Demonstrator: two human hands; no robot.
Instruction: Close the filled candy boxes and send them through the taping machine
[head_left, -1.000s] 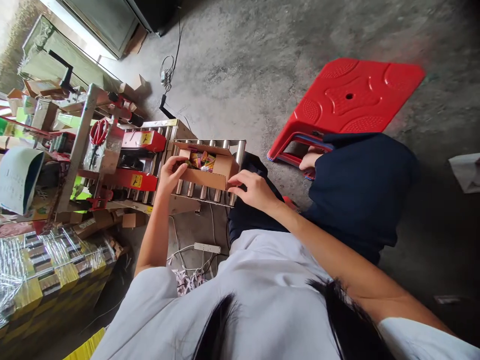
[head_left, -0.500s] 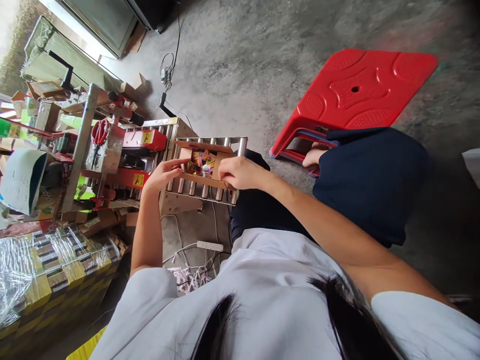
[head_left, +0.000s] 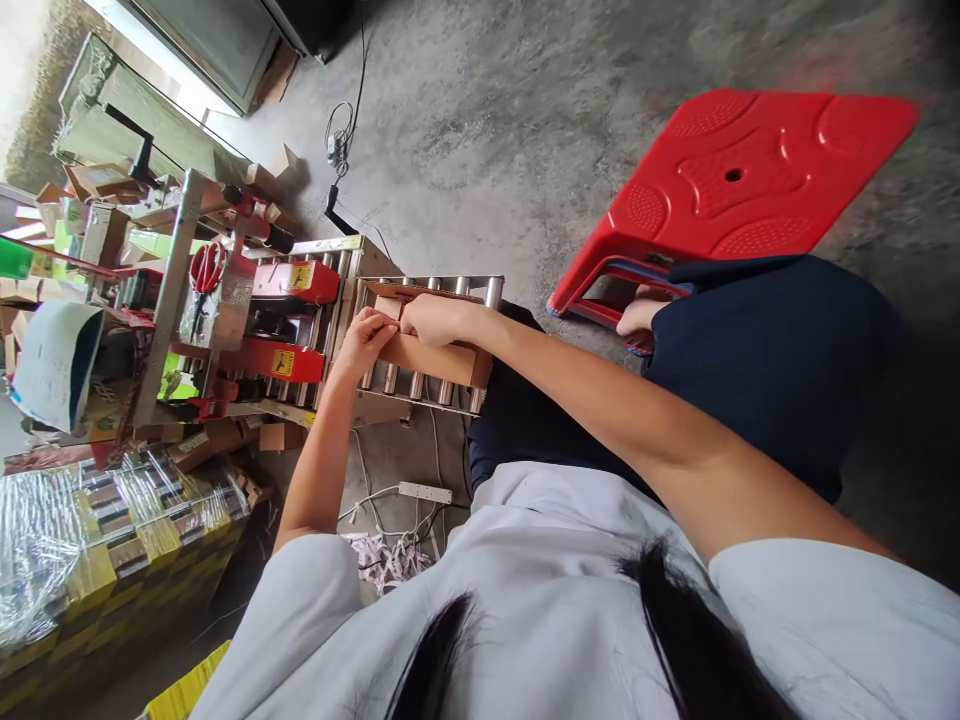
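Note:
A small open cardboard box (head_left: 435, 357) rests on the roller conveyor. At its left end, my left hand (head_left: 369, 335) has its fingertips closed on the edge of a short end flap (head_left: 387, 307). My right hand (head_left: 429, 320) reaches across the top of the box with fingers curled, its fingertips meeting those of the left hand. What the right fingers pinch is hidden. My right hand and forearm cover most of the box's inside.
Left of the box stands a carton-sealing machine with red side guards (head_left: 296, 363); red-handled scissors (head_left: 207, 268) hang on it. Wrapped stacked goods (head_left: 112, 520) stand at lower left. A red plastic stool (head_left: 750, 175) is at right. A power strip (head_left: 425, 492) and cables lie below the conveyor.
My right hand has moved left from the box's right end to its left end, over the colourful small packets seen inside before. My left hand's fingers have curled in at the flap.

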